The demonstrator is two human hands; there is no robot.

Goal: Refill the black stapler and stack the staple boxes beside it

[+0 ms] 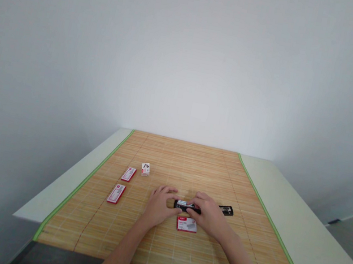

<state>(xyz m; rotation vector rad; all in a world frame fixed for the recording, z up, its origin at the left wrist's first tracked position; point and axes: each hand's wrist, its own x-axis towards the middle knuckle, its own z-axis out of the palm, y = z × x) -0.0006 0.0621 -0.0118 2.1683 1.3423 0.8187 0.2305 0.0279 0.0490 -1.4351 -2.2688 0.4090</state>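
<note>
A long black stapler [224, 210] lies opened out flat on the bamboo mat [186, 170], across the middle of it. My left hand [159, 205] curls its fingers round the stapler's left end. My right hand [208, 214] pinches the stapler's shiny metal middle part from above. A red and grey staple box [186, 224] lies flat just in front of the stapler, between my two wrists.
Two more red staple boxes [128, 174] [116, 193] lie flat on the mat's left side, with a small white box [145, 169] standing behind them. The mat has green edges and covers a pale table [301, 217] set against a white wall.
</note>
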